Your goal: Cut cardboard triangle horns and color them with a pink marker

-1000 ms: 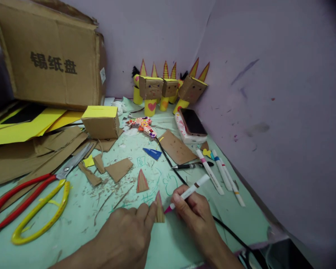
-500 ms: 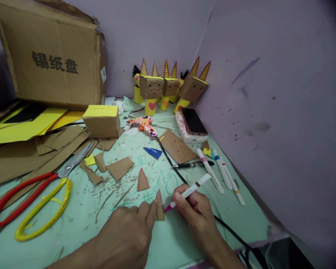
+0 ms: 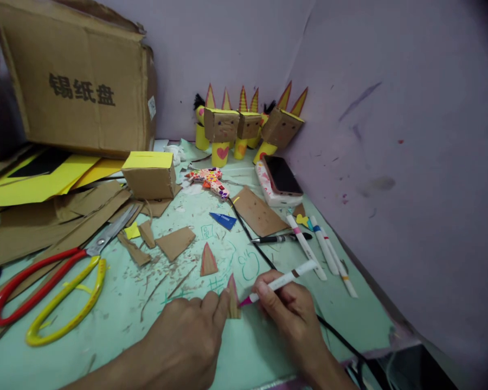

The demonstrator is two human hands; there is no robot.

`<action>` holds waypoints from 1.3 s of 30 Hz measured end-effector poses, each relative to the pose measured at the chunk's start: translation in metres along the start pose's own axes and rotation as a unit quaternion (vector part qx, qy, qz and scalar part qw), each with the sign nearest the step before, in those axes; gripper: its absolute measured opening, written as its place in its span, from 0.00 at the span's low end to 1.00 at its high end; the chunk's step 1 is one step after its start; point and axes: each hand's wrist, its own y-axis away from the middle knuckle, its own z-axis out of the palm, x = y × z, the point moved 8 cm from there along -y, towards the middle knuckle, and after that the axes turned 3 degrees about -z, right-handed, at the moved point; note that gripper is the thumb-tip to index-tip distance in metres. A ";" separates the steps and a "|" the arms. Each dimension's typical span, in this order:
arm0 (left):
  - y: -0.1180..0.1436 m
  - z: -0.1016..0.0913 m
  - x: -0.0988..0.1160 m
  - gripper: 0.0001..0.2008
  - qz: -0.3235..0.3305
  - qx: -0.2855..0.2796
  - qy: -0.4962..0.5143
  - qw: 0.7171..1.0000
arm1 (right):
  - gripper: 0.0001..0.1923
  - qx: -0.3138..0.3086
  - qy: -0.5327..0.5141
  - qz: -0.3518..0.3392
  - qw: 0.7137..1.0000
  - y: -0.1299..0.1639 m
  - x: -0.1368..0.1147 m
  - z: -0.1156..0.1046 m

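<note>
My right hand (image 3: pixel 290 309) is closed round a white marker (image 3: pixel 282 280) with a magenta tip. The tip touches the right edge of a small pointed cardboard piece (image 3: pixel 233 303), outlined in pink. With curled fingers, my left hand (image 3: pixel 187 336) presses that piece flat on the table, covering part of its left side. Just beyond lies a second cardboard triangle (image 3: pixel 208 261) with a reddish border. Several more markers (image 3: pixel 307 248) and a black pen (image 3: pixel 278 238) rest to the right of my hands.
Large red-and-yellow-handled scissors (image 3: pixel 93 260) lie at left, near cardboard scraps (image 3: pixel 174 242). A patterned glue gun (image 3: pixel 211 181) trails a black cable. Behind stand a yellow-topped box (image 3: pixel 150 179), cardboard animal figures (image 3: pixel 223 127), a phone (image 3: pixel 283 176) and a large carton (image 3: pixel 81 92).
The rear end of the marker has tipped lower and to the right, while its tip stays at the piece's right edge. My left hand keeps its place on the cardboard.
</note>
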 end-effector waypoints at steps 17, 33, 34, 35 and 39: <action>0.002 0.001 0.000 0.31 -0.006 0.020 -0.010 1.000 | 0.07 0.008 0.092 -0.051 0.994 -0.001 -0.006 0.000; 0.003 -0.001 0.000 0.29 -0.012 -0.006 0.001 1.000 | 0.12 -0.040 0.034 0.001 0.999 0.003 0.001 0.004; 0.003 -0.001 0.000 0.30 -0.014 -0.008 0.002 1.000 | 0.12 -0.043 0.030 0.008 0.999 0.004 0.002 0.004; 0.002 0.000 0.000 0.30 -0.016 -0.011 0.002 1.000 | 0.13 -0.046 0.027 0.012 0.999 0.004 0.002 0.004; 0.001 0.002 0.000 0.31 -0.016 -0.012 -0.006 1.000 | 0.14 -0.048 0.018 0.025 0.998 0.006 0.001 0.003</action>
